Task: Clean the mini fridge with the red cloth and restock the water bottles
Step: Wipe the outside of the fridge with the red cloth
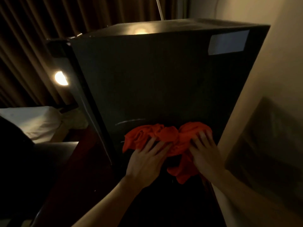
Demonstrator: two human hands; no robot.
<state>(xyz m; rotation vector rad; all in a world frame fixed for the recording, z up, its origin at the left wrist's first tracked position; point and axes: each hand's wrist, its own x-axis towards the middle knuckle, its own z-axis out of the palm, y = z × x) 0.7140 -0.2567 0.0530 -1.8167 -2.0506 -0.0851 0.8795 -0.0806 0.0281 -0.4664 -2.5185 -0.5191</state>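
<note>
One red cloth is lying bunched against the dark flat face of the mini fridge, low on that face and close to its near edge, with a loose end hanging down between the two hands. The left hand is pressing on the cloth's left half, its fingers stretched nearly straight and spread slightly apart, tips resting on the fabric. The right hand is pressing on the right half in the same way, fingers extended and fanned a little, with folds of cloth showing between and beyond them. Neither hand is curling round the cloth; both are lying flat on it.

One pale rectangular sticker is sitting near the far right corner of the fridge face. A round light reflection is glowing beside the fridge's left edge. Pleated brown curtains are hanging behind, one white pillow is lying at the left, and a cream wall is running along the right.
</note>
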